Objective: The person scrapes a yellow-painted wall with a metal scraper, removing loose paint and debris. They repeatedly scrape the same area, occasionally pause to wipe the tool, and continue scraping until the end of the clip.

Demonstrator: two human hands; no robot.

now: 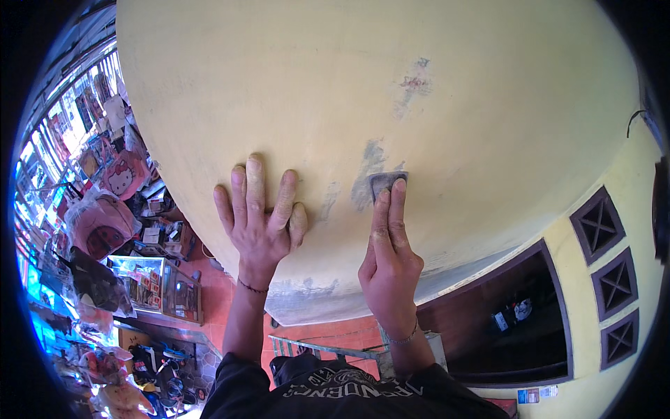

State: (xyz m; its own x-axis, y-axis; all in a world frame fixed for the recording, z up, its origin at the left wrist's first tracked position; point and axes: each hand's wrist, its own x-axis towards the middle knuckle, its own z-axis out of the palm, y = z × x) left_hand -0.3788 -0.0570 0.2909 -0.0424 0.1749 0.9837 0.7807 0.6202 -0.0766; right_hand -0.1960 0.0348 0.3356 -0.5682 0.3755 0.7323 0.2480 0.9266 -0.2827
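Before me stands a yellow painted wall [293, 110]. My left hand [263, 214] is laid flat on it, fingers spread and holding nothing. Pale dust coats its fingertips. My right hand [393, 256] presses a small dark grey pad, apparently folded sandpaper [382, 182], to the wall under its index and middle fingers. The pad overlaps the right side of a grey scuffed patch [369, 170]. Higher up is another worn patch [414, 86] with grey and reddish marks. A fainter grey streak [330, 200] lies between my hands.
Below me are the green rails of a ladder or stand [324, 348] over an orange tiled floor [217, 293]. On the left are a glass display case [180, 293] and hanging plastic-wrapped bags [102, 222]. A dark doorway [502, 319] and framed vents [615, 283] are at right.
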